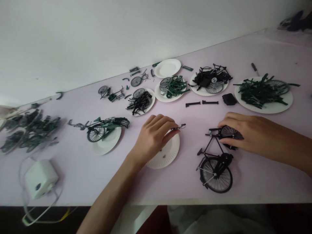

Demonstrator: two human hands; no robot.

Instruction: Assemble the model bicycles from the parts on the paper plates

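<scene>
Head view: pinches a small silver-and-black bicycle part (181, 126) between thumb and fingers of the left hand (154, 138), over the far side of a paper plate (168, 156). Curves the right hand (243, 131) around the front wheel (229, 131) of a black model bicycle (214, 162), thumb and forefinger apart; cannot tell how firmly. Shows the bicycle's rear wheel (226, 182) nearer the table edge than the right fingers, two black strips (210, 102) beyond both hands' fingers, and a green model bicycle (96, 133) left of the left fingers.
</scene>
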